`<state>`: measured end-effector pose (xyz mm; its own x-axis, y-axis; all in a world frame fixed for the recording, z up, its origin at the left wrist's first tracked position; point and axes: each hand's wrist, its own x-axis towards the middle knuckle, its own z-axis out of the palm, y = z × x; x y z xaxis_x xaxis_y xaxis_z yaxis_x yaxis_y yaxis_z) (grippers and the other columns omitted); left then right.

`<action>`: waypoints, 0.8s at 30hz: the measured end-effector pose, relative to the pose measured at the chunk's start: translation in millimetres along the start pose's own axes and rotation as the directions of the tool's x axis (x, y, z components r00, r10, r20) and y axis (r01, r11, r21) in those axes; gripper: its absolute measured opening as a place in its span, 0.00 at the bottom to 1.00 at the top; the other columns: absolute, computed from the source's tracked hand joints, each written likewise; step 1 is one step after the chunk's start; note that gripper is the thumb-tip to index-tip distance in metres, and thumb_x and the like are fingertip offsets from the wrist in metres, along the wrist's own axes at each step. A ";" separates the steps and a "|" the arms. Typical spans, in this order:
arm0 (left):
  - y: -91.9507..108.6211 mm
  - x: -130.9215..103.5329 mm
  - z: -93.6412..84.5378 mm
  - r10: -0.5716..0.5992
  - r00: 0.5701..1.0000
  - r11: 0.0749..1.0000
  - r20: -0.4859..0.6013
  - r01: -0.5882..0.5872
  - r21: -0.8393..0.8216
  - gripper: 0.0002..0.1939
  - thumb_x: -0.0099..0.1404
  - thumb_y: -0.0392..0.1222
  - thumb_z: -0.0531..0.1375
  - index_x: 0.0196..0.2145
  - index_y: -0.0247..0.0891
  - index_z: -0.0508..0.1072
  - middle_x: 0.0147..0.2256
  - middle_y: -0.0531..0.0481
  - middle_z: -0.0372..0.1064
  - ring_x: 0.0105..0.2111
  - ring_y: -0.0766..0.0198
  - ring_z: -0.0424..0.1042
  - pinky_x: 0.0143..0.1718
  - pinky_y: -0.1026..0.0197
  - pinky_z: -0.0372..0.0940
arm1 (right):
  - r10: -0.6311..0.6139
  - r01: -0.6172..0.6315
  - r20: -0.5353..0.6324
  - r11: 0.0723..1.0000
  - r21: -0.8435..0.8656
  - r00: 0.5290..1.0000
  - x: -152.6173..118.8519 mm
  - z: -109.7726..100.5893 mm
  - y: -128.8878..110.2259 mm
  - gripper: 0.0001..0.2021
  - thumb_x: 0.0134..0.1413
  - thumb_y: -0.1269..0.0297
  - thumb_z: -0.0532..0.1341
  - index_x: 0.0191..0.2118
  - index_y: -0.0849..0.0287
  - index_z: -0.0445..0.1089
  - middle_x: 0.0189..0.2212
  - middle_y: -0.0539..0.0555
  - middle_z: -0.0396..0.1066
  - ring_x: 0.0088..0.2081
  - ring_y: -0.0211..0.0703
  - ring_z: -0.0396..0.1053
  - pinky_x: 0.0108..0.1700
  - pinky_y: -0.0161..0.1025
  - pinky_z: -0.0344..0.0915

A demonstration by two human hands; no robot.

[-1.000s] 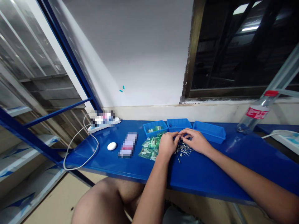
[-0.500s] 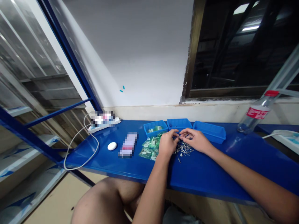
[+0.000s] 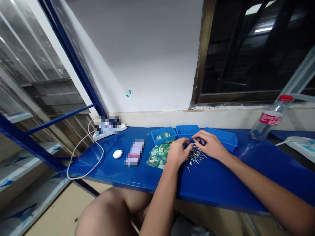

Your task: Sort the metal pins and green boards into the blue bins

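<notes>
– What do we see, broadest first?

– A blue desk (image 3: 216, 183), with our arms reaching over it. The left forearm (image 3: 165, 193) runs almost straight up from the bottom of our view; the right forearm (image 3: 258, 186) slants in from the lower right.

– And farther back?

– A red-capped bottle (image 3: 270, 117) at the right, then three blue trays in a row: left tray (image 3: 167, 140), middle tray (image 3: 188, 130), right tray (image 3: 226, 137), the last partly behind our right hand (image 3: 209, 144).

– How do we hold that hand?

– Wrist low, knuckles arched, fingers curving toward the thumb. Our left hand (image 3: 177, 151) faces it, back up, fingers bent and thumb forward, just beside the green packets (image 3: 157, 156). The two hands are apart.

– Are we gripping anything?

– We cannot tell for either hand; the fingertips are too small to read.

– And the metal pins (image 3: 196, 157)?

– Heaped on the desk below and between our hands, with one loose pin (image 3: 188, 169) nearest us.
</notes>
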<state>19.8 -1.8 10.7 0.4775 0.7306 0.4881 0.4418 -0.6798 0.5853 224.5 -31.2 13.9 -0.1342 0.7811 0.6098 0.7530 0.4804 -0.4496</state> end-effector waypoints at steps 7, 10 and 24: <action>1.2 -5.5 2.6 0.111 0.981 0.978 0.157 -0.136 0.156 0.25 0.69 0.62 0.64 0.53 0.41 0.80 0.52 0.42 0.79 0.54 0.48 0.76 0.59 0.50 0.67 | 0.141 -0.198 -0.151 0.851 -0.487 0.978 -4.1 -24.3 43.2 0.12 0.64 0.64 0.58 0.44 0.58 0.79 0.42 0.64 0.79 0.45 0.61 0.75 0.47 0.50 0.69; -1.9 -5.3 4.5 0.102 0.975 0.974 0.200 -0.139 0.180 0.24 0.67 0.61 0.65 0.52 0.41 0.81 0.52 0.44 0.79 0.55 0.47 0.75 0.61 0.48 0.65 | 0.236 -0.258 -0.112 0.789 -0.557 0.965 -6.7 -27.5 50.5 0.13 0.65 0.63 0.57 0.42 0.58 0.79 0.41 0.62 0.80 0.43 0.58 0.76 0.42 0.47 0.68; -7.8 -0.4 6.2 0.081 0.977 0.976 0.197 -0.118 0.181 0.11 0.67 0.41 0.64 0.45 0.41 0.84 0.46 0.47 0.82 0.46 0.54 0.79 0.55 0.54 0.70 | 0.035 -0.066 -0.081 0.906 -0.418 0.996 -0.8 -20.0 36.1 0.11 0.68 0.60 0.57 0.42 0.57 0.77 0.39 0.58 0.81 0.45 0.57 0.74 0.51 0.52 0.69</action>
<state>20.9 2.9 1.9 0.6523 0.6459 0.3966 0.5130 -0.7614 0.3964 264.6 -22.4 10.3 -0.0550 0.7625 0.6447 0.9604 0.2171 -0.1748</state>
